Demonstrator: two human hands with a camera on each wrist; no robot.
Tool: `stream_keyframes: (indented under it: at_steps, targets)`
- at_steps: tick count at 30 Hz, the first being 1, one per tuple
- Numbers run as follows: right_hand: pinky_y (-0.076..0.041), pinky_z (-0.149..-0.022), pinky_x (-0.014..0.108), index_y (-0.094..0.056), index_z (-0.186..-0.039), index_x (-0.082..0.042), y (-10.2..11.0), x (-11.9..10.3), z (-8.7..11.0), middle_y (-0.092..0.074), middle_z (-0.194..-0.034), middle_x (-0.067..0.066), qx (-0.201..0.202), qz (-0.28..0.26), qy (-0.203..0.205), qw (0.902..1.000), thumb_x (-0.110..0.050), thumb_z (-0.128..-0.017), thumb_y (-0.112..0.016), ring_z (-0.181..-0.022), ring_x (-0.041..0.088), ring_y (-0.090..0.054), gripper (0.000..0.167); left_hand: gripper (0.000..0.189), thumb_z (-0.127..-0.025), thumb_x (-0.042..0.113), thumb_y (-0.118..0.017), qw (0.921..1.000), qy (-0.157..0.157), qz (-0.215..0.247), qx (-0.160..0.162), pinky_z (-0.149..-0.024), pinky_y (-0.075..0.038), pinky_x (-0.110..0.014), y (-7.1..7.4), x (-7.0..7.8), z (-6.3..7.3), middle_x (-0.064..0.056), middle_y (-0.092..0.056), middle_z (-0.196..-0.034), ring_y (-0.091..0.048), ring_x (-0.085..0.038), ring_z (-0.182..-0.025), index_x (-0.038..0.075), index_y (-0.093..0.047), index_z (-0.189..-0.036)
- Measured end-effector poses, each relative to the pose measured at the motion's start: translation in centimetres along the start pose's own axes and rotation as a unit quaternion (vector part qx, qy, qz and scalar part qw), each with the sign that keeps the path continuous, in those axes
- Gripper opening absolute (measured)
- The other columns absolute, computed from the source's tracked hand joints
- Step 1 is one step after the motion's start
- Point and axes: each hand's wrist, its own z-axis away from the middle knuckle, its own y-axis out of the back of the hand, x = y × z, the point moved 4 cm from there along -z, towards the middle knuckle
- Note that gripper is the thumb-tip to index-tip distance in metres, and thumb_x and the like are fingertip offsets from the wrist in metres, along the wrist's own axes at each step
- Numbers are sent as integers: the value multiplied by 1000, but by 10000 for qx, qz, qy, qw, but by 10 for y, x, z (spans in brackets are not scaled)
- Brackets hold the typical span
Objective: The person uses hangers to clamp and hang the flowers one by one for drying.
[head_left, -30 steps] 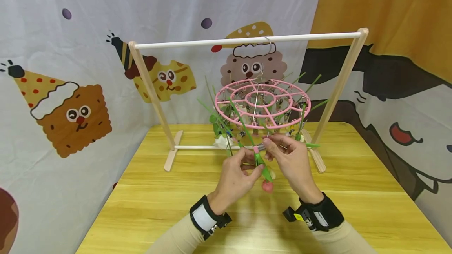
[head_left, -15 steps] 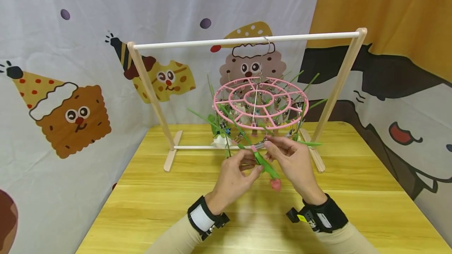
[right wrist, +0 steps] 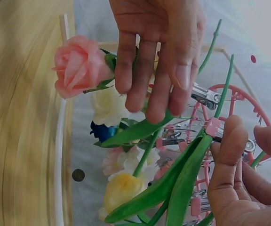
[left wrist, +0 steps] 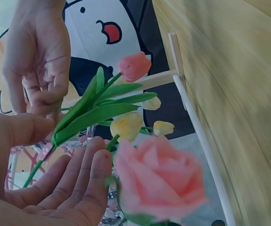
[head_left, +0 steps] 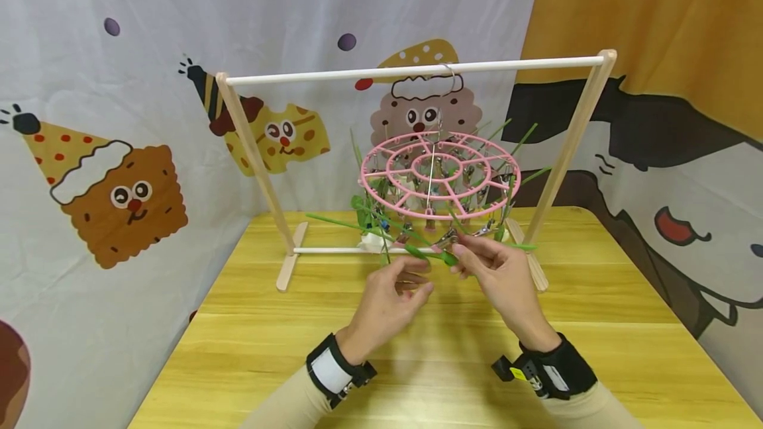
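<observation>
A pink artificial tulip (left wrist: 134, 66) with long green leaves (right wrist: 187, 183) hangs from a metal clip with pink tips (right wrist: 214, 127), its stem in the clip's jaws. Thumb and fingers of my right hand (head_left: 501, 277) pinch that clip's handle end. My left hand (head_left: 387, 300) is beside the leaves, its fingers fairly straight and nothing gripped. In the head view, the tulip's bloom is hidden behind my right hand. Above both hands hangs the round pink clip rack (head_left: 441, 167), with several clips and flowers below it.
A wooden stand with a white top bar (head_left: 334, 75) bears the rack on a hook. Its lower white bar (head_left: 330, 250) runs behind the hands. A pink rose (left wrist: 159, 179) and yellow tulips (right wrist: 123, 190) hang close by. Beneath is a wooden table (head_left: 268, 336).
My left hand has let go of the tulip and drawn slightly left. The stem has swung from steep to nearly level, its cut end leftward. My right hand stays at the clip.
</observation>
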Motion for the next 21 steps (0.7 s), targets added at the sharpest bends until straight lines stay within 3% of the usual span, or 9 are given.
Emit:
stream_keyframes:
  at_steps: [2,9,16,21]
  targets:
    - [-72,-83,28,-76,-149,-1,2,2,0,-90,-111,4,-15,71,33,10000,-23,-114,-80,-88,15,-86,42,35,-108,12,-84,10000,42,7,-24,-91,-72,-30,2,-3,1,-9,-86,-134,-87,-27,-112,4,-76,-142]
    - [-73,-81,28,-78,-149,-6,10,9,3,-90,-109,4,-124,282,7,9995,-26,-114,-80,-89,12,-86,40,30,-111,18,-82,9995,32,-293,71,-88,-71,-29,16,-12,7,-8,-86,-128,-85,-25,-108,7,-78,-139]
    - [-74,-82,33,-78,-147,-2,23,13,6,-90,-119,9,-162,339,135,9992,-19,-115,-78,-87,15,-87,37,24,-110,11,-82,9983,-23,-496,318,-92,-72,-33,34,-17,11,-8,-86,-127,-84,-23,-107,13,-80,-134]
    - [-74,-85,31,-78,-147,-1,32,19,10,-89,-113,9,-270,515,137,9982,-19,-116,-76,-90,17,-87,36,23,-108,8,-83,9959,-198,-655,589,-88,-73,-31,48,-20,16,-5,-87,-126,-84,-21,-105,16,-81,-130]
